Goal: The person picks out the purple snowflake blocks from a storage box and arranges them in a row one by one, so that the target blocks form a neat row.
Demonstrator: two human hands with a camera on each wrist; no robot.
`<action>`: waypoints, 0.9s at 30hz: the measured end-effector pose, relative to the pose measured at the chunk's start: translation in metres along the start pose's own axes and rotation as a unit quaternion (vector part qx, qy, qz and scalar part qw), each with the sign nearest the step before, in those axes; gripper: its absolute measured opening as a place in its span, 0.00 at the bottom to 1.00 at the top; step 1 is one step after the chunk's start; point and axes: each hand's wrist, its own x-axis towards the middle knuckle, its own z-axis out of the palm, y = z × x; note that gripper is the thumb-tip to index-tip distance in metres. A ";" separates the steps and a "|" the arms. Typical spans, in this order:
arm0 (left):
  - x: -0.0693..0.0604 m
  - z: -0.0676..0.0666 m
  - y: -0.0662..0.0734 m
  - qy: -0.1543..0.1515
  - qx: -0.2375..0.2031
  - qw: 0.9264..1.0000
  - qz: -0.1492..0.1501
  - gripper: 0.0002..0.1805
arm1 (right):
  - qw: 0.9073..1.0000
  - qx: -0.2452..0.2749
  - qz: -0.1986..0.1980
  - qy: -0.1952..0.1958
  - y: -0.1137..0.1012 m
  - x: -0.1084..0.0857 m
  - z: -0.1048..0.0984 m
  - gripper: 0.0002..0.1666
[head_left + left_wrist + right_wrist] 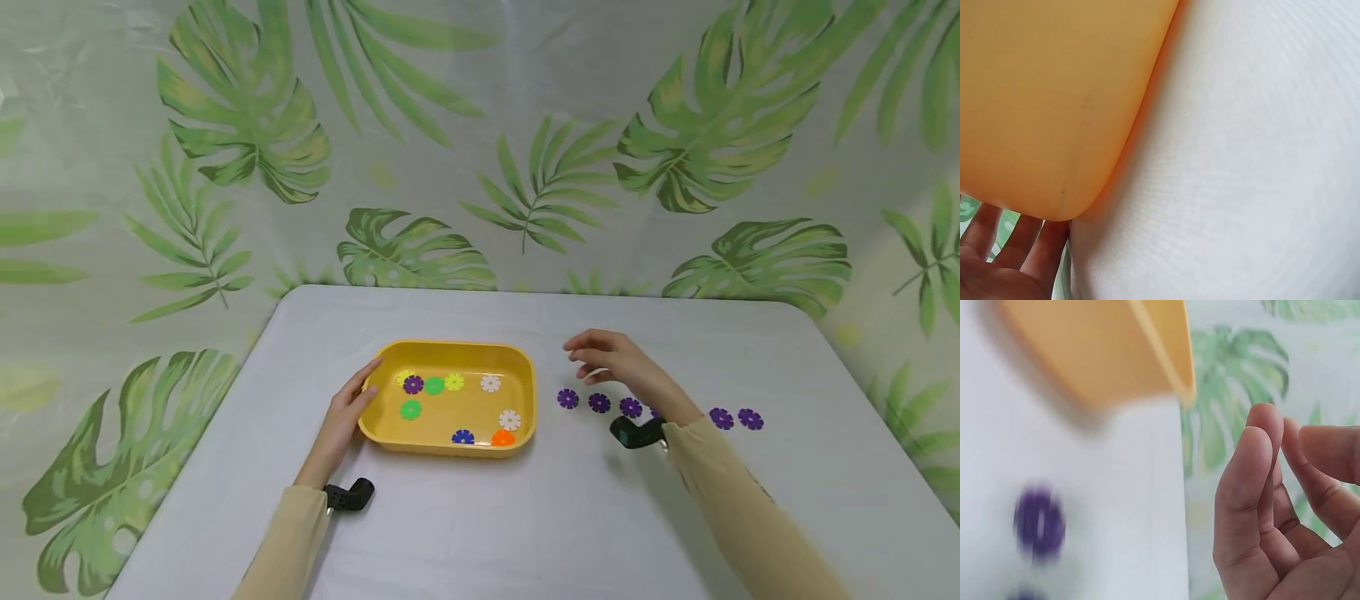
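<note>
My left hand rests on the left end of a shallow yellow tray, its fingers fairly straight against the outer wall; the left wrist view shows fingers touching the tray's side. Inside lie several notched plastic snowflake discs: a purple disc, green discs, white discs, yellow discs, a blue disc and an orange disc. My right hand hovers right of the tray, fingers loosely bent, nothing held; the right wrist view shows a gap between thumb and fingers.
A row of several purple snowflake discs runs rightward from the tray along the white table. My right forearm partly covers this row. Behind the table hangs a leaf-print sheet. Each wrist carries a black camera.
</note>
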 end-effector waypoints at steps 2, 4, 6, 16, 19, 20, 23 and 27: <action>0.000 0.000 0.000 0.001 0.001 1.000 0.000 0.25 | 1.000 0.013 0.002 -0.024 -0.012 0.018 0.024 0.21; 0.001 0.000 -0.001 0.000 0.002 1.000 0.000 0.25 | 0.998 0.029 0.003 -0.050 -0.022 0.034 0.048 0.21; 0.001 -0.001 -0.001 0.000 0.001 1.000 0.000 0.25 | 0.996 0.045 0.007 -0.070 -0.031 0.049 0.072 0.21; 0.003 0.000 -0.003 -0.002 -0.005 1.000 -0.001 0.25 | 0.987 0.076 0.038 -0.134 -0.048 0.096 0.157 0.19; 0.003 0.000 -0.003 -0.004 0.002 1.000 0.000 0.25 | 0.987 0.077 0.055 -0.126 -0.049 0.104 0.171 0.19; 0.002 0.000 -0.002 -0.005 0.003 1.000 0.001 0.25 | 0.987 0.078 0.059 -0.125 -0.049 0.107 0.174 0.19; 0.001 0.001 -0.001 -0.004 0.005 1.000 0.002 0.25 | 0.986 0.090 0.067 -0.126 -0.047 0.113 0.183 0.20; 0.001 0.000 0.000 0.000 0.003 1.000 0.002 0.25 | 0.983 0.104 0.078 -0.131 -0.043 0.120 0.192 0.20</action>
